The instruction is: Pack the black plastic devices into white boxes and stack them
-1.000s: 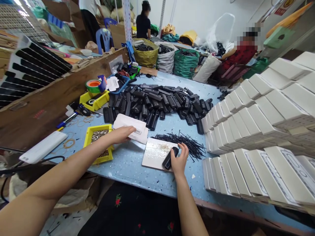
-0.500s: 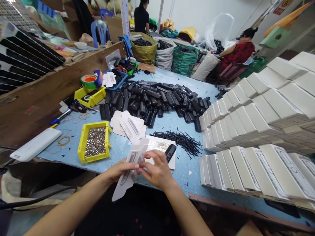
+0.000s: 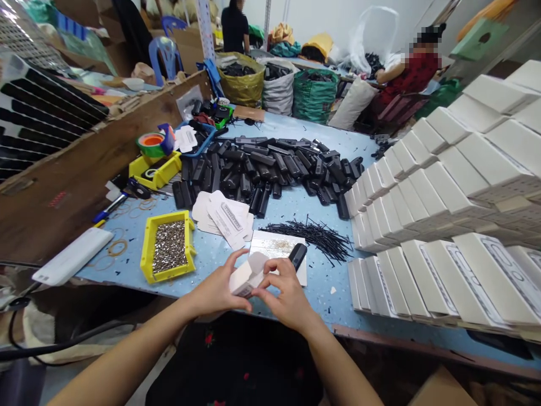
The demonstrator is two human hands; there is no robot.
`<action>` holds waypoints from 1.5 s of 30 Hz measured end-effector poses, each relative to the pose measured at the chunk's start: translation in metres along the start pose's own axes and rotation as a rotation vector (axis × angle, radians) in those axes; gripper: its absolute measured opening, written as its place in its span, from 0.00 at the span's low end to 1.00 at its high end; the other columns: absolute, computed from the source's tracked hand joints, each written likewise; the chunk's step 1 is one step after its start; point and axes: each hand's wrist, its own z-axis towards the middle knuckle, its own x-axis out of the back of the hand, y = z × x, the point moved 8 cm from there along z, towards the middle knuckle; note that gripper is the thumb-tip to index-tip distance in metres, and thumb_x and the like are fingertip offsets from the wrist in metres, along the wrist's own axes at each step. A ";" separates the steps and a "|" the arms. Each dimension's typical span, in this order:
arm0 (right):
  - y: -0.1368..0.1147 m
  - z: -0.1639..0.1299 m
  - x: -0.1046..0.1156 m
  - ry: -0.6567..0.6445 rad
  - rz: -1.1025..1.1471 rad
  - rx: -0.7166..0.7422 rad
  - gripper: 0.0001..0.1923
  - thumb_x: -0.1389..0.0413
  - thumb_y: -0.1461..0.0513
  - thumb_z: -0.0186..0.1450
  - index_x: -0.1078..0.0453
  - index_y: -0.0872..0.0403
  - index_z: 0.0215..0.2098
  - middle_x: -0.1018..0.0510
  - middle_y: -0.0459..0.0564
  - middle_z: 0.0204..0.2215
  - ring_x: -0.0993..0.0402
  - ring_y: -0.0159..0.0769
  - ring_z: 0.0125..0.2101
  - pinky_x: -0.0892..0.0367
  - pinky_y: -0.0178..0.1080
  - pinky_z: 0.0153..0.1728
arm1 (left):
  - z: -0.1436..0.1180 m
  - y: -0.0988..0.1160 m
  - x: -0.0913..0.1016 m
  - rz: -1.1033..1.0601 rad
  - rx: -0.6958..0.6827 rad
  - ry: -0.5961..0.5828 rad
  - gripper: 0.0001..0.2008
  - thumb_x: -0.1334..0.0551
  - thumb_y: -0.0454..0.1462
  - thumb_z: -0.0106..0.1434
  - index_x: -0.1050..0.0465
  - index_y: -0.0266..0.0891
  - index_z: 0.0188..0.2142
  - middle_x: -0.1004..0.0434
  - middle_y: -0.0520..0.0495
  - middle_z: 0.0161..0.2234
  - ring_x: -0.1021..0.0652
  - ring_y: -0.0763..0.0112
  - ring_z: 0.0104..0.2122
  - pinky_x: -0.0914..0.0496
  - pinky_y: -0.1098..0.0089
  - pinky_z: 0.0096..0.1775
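Observation:
Between my hands is a small white cardboard box (image 3: 244, 277), folded into shape with a flap standing up at its right end. My left hand (image 3: 216, 290) is wrapped around the box's left end, thumb below and fingers above. With thumb and fingers my right hand (image 3: 282, 286) pinches the flap end. Just behind, a white board (image 3: 270, 243) lies on the table with a black plastic casing (image 3: 298, 255) on it. Flat printed box blanks (image 3: 228, 217) are stacked behind the left hand.
Rows of white boxes (image 3: 426, 276) stand stacked at the right. A yellow bin of small metal parts (image 3: 169, 245) is at the left. Black casings (image 3: 262, 163) are heaped at the back, with thin black rods (image 3: 315, 237) nearer. Two people sit or stand beyond the sacks (image 3: 315, 93).
The flat carton in my hands has been opened out into a box shape. My left hand has shifted from pinching its edge to gripping around its end.

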 end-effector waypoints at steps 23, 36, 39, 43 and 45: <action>0.012 -0.004 -0.019 0.006 0.115 0.001 0.21 0.53 0.59 0.67 0.33 0.52 0.58 0.36 0.50 0.59 0.39 0.30 0.61 0.40 0.41 0.65 | 0.018 -0.003 -0.027 -0.013 0.044 0.011 0.47 0.29 0.34 0.44 0.43 0.41 0.64 0.22 0.42 0.43 0.21 0.56 0.41 0.29 0.65 0.43; 0.067 -0.013 0.044 0.472 0.583 -0.247 0.24 0.40 0.54 0.59 0.43 0.52 0.48 0.26 0.49 0.40 0.24 0.30 0.40 0.27 0.44 0.48 | 0.005 -0.065 0.011 -1.153 0.426 0.691 0.10 0.45 0.39 0.68 0.30 0.37 0.45 0.20 0.42 0.38 0.19 0.64 0.34 0.22 0.62 0.36; 0.042 -0.009 0.024 0.565 0.603 -0.156 0.27 0.36 0.53 0.55 0.41 0.54 0.45 0.29 0.53 0.49 0.28 0.32 0.51 0.31 0.43 0.56 | 0.006 -0.058 -0.020 -1.109 0.456 0.537 0.13 0.46 0.41 0.69 0.29 0.35 0.45 0.21 0.38 0.41 0.19 0.63 0.38 0.23 0.59 0.42; 0.034 0.000 0.000 0.409 0.584 -0.158 0.27 0.36 0.52 0.55 0.41 0.53 0.45 0.28 0.52 0.47 0.26 0.29 0.48 0.29 0.36 0.52 | -0.002 -0.046 -0.004 -0.475 0.273 0.405 0.24 0.43 0.46 0.63 0.30 0.27 0.50 0.25 0.34 0.47 0.22 0.59 0.46 0.27 0.60 0.48; 0.033 0.013 -0.011 0.201 0.586 -0.121 0.28 0.38 0.49 0.56 0.40 0.52 0.48 0.26 0.50 0.43 0.25 0.29 0.45 0.28 0.34 0.49 | -0.007 -0.039 0.016 -0.127 0.125 0.452 0.31 0.32 0.46 0.52 0.31 0.28 0.50 0.26 0.35 0.49 0.25 0.56 0.50 0.29 0.62 0.50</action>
